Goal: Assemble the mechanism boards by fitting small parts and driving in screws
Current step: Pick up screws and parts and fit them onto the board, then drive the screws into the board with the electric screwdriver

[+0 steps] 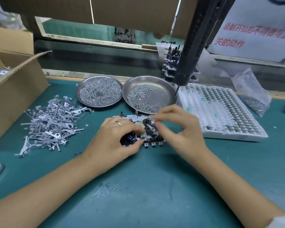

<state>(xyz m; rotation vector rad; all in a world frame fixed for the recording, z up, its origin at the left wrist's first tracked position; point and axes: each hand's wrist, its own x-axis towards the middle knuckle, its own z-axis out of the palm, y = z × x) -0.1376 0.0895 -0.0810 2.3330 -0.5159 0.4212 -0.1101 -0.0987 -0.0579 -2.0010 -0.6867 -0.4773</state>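
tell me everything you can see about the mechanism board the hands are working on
The mechanism board lies flat on the green mat, just in front of the two screw dishes. It looks like a pale metal plate carrying black plastic parts, a small blue piece and a row of tabs along its near edge. The left hand grips its left end; the right hand pinches at a black part on top. Finer detail is blurred.

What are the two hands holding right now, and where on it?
The left hand grips the mechanism board by its near left end. The right hand pinches over the board's top; anything between its fingertips is too blurred to tell.
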